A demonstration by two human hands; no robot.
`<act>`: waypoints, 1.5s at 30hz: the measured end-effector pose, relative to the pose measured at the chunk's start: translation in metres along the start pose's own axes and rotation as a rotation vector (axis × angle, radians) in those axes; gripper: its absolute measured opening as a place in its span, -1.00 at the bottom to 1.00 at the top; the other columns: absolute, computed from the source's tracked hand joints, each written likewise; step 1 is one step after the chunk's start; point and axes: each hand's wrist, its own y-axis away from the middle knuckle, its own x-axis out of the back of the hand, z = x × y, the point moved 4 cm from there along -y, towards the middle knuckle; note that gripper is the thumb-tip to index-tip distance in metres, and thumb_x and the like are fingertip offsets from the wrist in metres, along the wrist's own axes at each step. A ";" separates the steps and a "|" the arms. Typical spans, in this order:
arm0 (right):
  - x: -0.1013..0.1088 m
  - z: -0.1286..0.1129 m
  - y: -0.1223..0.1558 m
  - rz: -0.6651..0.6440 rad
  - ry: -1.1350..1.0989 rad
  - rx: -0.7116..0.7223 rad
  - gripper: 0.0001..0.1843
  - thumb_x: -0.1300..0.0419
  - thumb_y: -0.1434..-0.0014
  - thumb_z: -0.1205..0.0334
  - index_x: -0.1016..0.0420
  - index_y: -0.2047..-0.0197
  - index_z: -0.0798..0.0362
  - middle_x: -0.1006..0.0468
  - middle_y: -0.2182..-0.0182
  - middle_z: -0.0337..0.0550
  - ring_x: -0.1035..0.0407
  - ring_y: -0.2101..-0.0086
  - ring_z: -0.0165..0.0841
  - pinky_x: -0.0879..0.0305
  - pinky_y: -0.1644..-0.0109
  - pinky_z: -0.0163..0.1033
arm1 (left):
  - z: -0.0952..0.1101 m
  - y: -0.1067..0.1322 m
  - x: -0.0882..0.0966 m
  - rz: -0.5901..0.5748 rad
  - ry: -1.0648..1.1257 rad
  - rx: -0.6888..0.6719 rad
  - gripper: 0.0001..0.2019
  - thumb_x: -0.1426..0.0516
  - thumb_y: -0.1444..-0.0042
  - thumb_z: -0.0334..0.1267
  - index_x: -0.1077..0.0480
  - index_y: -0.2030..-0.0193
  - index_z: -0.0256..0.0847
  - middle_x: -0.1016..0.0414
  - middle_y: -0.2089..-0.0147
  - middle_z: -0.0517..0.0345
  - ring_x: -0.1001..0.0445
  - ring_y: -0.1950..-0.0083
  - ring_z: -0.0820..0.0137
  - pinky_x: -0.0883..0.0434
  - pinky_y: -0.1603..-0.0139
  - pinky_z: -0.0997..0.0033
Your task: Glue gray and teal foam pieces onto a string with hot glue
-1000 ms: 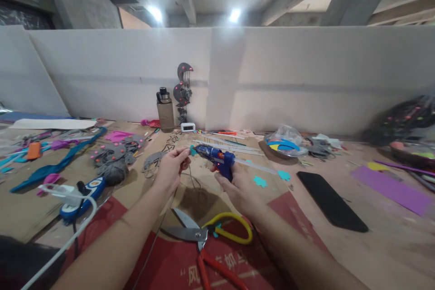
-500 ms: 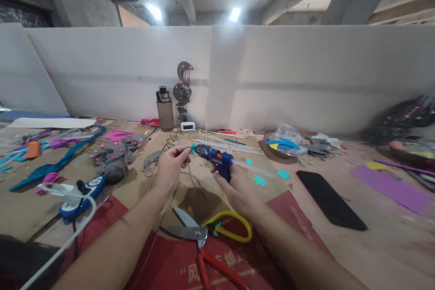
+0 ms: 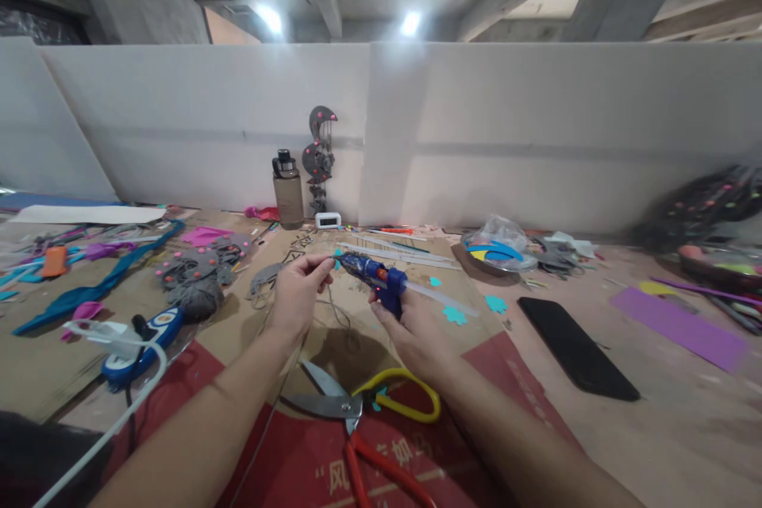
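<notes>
My right hand (image 3: pixel 410 325) is wrapped round the handle of a blue hot glue gun (image 3: pixel 386 282), a clear glue stick (image 3: pixel 444 298) poking out of its back. The gun's nozzle points left, at the fingertips of my left hand (image 3: pixel 301 290). Those fingers are pinched together, and a thin grey string (image 3: pixel 340 313) hangs from them; the pinched end is hidden. A small teal piece (image 3: pixel 338 255) shows beside the nozzle. Below the hands, large scissors (image 3: pixel 351 409) with one yellow and one red handle lie spread on red-printed cardboard (image 3: pixel 476 460).
Teal flower cutouts (image 3: pixel 456 315) and a black phone (image 3: pixel 577 348) lie to the right. A power strip (image 3: pixel 143 349) with a white cable, grey yarn (image 3: pixel 202 298) and a blue strip (image 3: pixel 101 290) are at left. A bottle (image 3: pixel 289 194) and small clock (image 3: pixel 328 220) stand behind.
The view has shifted very slightly. My right hand has tilted the glue gun a little; its nozzle stays by my left fingertips, which remain pinched.
</notes>
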 end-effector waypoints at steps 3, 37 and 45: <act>0.001 0.003 -0.001 0.012 0.014 -0.002 -0.79 -0.02 -0.19 0.16 -0.35 0.21 0.10 -0.44 0.31 -0.10 -0.31 0.29 -0.32 -0.23 0.15 -0.19 | 0.001 0.000 0.000 -0.001 -0.007 -0.001 -0.75 -0.25 0.09 -0.15 -0.49 0.33 -0.31 -0.36 0.59 0.23 -0.21 0.57 0.59 -0.11 0.54 0.55; 0.002 0.005 0.000 0.020 0.028 -0.026 -0.71 -0.02 -0.19 0.10 -0.37 0.15 0.12 -0.47 0.25 -0.03 -0.33 0.25 -0.27 -0.26 0.12 -0.13 | 0.002 0.002 -0.002 -0.012 0.031 0.005 -0.75 -0.26 0.11 -0.14 -0.49 0.34 -0.30 -0.36 0.58 0.23 -0.21 0.57 0.59 -0.10 0.54 0.54; 0.003 0.002 -0.001 0.033 0.056 -0.031 -0.68 0.00 -0.19 0.08 -0.37 0.14 0.13 -0.48 0.25 -0.01 -0.33 0.25 -0.26 -0.26 0.11 -0.12 | 0.002 0.002 -0.002 -0.007 0.039 0.021 -0.74 -0.26 0.12 -0.14 -0.48 0.35 -0.30 -0.36 0.57 0.22 -0.22 0.56 0.59 -0.11 0.54 0.53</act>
